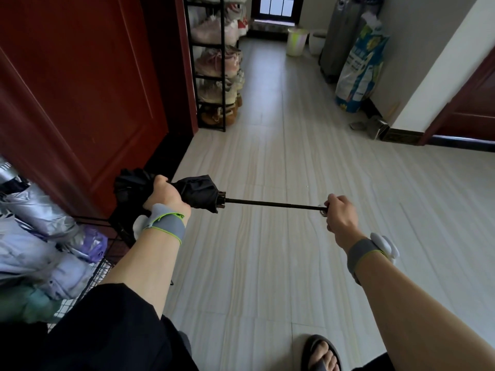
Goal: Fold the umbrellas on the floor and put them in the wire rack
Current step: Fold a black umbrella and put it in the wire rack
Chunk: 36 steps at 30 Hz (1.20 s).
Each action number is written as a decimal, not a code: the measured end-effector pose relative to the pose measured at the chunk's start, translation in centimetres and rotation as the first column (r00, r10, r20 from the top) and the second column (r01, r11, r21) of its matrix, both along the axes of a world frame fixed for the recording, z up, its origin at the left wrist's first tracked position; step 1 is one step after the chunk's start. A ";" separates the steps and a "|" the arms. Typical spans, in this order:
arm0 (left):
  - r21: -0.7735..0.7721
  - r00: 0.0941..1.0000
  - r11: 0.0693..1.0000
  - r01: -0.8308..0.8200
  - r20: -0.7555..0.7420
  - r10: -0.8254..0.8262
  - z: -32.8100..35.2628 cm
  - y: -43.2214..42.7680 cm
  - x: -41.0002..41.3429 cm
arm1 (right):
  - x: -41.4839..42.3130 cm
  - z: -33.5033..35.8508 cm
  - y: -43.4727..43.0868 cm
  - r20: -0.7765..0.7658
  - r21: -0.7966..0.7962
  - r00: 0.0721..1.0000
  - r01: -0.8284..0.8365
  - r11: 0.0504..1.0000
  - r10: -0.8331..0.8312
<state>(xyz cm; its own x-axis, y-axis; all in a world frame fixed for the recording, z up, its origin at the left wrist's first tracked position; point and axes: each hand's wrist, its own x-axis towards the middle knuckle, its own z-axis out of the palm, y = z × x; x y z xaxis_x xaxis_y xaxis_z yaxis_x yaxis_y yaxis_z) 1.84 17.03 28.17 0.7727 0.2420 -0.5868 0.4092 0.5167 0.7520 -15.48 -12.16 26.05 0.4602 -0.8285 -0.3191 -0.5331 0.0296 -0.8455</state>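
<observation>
Above the floor [267,277], the left hand [164,195] grips the black umbrella [199,194] round its bunched canopy. The right hand [340,213] is clenched on the far end of the drawn-out shaft [273,204]. The rack [105,266], holding folded umbrellas [40,218], stands at the left.
</observation>
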 end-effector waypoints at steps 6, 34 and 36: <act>-0.006 0.999 1.000 0.011 0.034 -0.011 1.3 -0.5 -0.3 | -0.2 0.0 0.1 -0.042 -0.035 0.999 -0.016 0.999 0.015; -0.124 0.996 0.992 -0.039 0.079 0.049 3.0 -1.2 -1.4 | -0.4 1.9 2.0 -0.255 -0.085 0.965 -0.089 0.992 0.065; -0.221 0.987 0.975 -0.030 0.145 0.063 3.4 -1.4 -1.3 | -0.3 1.9 2.0 -0.135 -0.137 0.991 -0.031 0.990 0.013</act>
